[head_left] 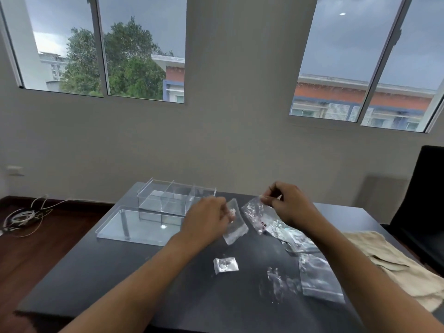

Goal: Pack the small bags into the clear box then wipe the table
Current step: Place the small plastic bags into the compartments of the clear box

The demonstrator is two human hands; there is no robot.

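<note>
here | dark table point(120, 272) by grey wall point(240, 116) | left hand point(206, 217), right hand point(286, 203) each pinching a small bag point(236, 227)

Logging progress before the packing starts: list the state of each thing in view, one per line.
Clear box: open, compartments look empty.
Lid: off, flat on the table beside the box.
Left hand: pinches a small clear bag, lifted.
Right hand: pinches a crinkled bag by its top.
Folded bag: loose on the table.
Bag pile: unpacked.
Beige cloth: untouched, at the table's right edge.
</note>
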